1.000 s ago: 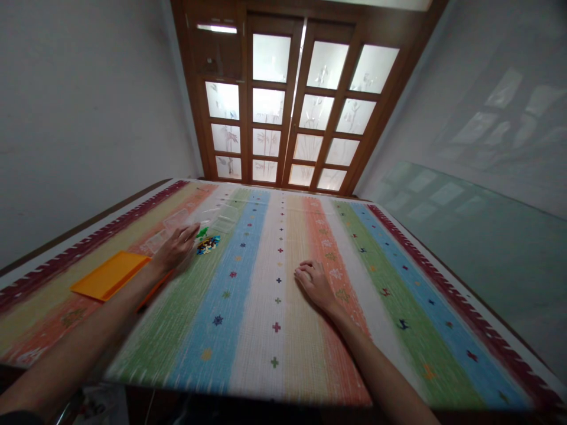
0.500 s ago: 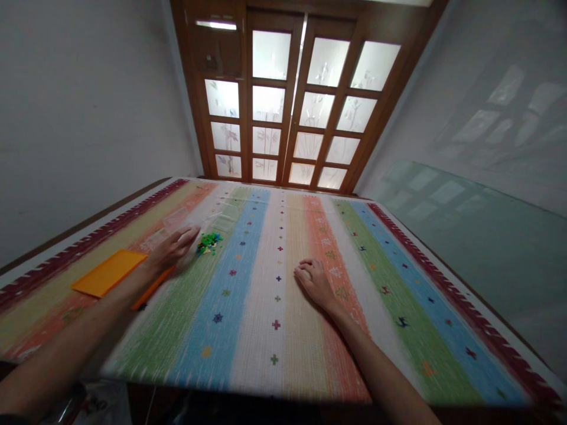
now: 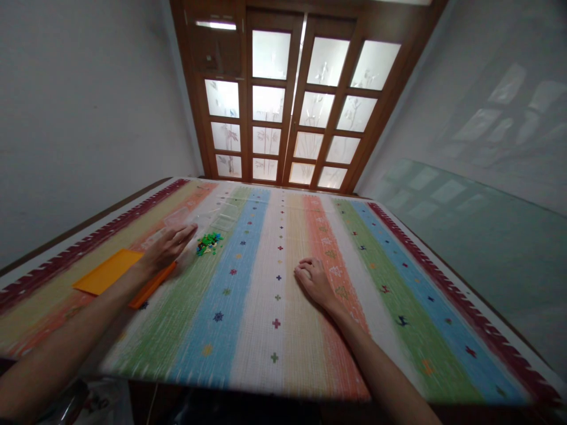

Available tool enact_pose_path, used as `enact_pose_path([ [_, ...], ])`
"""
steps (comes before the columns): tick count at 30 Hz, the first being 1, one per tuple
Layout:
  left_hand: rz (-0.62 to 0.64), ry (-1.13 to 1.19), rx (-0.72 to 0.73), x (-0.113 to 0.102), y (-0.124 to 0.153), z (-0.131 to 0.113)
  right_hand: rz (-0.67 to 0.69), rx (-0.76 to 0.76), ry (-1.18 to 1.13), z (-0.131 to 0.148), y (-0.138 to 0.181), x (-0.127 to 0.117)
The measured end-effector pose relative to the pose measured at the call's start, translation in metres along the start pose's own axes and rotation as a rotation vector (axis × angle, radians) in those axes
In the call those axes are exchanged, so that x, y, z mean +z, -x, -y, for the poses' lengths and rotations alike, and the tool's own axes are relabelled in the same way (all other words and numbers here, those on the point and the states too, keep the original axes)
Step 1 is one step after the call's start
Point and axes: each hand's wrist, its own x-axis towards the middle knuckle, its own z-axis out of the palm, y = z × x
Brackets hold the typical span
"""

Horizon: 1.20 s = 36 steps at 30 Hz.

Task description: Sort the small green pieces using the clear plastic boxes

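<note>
My left hand point(image 3: 166, 246) lies flat on the striped cloth with fingers stretched out, holding nothing. Just right of its fingertips sits a small heap of tiny coloured pieces point(image 3: 208, 242), mostly green. An orange strip point(image 3: 153, 284) lies partly under my left wrist, and an orange flat tray point(image 3: 107, 278) rests to the left of that arm. Beyond the fingertips are clear plastic bags point(image 3: 221, 218), hard to make out. My right hand point(image 3: 313, 279) rests on the cloth near the middle, fingers curled in, with nothing in it.
The table point(image 3: 283, 295) is covered by a striped multicoloured cloth with small cross marks. A wooden door with frosted panes point(image 3: 287, 100) stands behind it. A glass sheet point(image 3: 469, 236) leans at the right. White walls close both sides.
My left hand has drawn back a little to the left from the heap of pieces, which now lies more exposed. The right hand has stayed where it was.
</note>
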Motion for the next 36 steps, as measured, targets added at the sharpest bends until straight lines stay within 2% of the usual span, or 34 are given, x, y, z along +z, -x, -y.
enact_pose_path([
  [2, -0.020, 0.009, -0.023, -0.004, -0.004, -0.001, 0.003, 0.004, -0.006, 0.000, 0.000, 0.000],
  [5, -0.144, 0.021, -0.130, -0.008, -0.012, -0.006, 0.018, 0.015, -0.019, 0.002, -0.001, -0.001],
  [8, -0.198, 0.129, -0.191, -0.001, -0.027, -0.019, 0.027, 0.034, -0.027, 0.004, -0.002, -0.001],
  [13, -0.028, 0.360, -0.178, 0.036, -0.065, -0.059, 0.046, 0.049, -0.023, 0.005, -0.002, -0.003],
  [16, 0.186, 0.404, -0.152, 0.064, -0.090, -0.083, 0.050, 0.046, -0.017, 0.005, -0.001, -0.003],
  [19, 0.271, 0.396, -0.133, 0.085, -0.110, -0.096, 0.038, 0.036, 0.006, 0.004, -0.001, -0.002],
  [22, 0.309, 0.338, -0.159, 0.097, -0.122, -0.101, 0.029, 0.023, 0.012, 0.003, 0.000, -0.001],
  [29, 0.346, 0.159, -0.290, 0.100, -0.128, -0.097, 0.041, 0.012, 0.020, 0.003, 0.000, 0.002],
  [36, 0.338, 0.062, -0.396, 0.082, -0.127, -0.106, 0.042, -0.003, 0.037, 0.002, 0.001, 0.002],
])
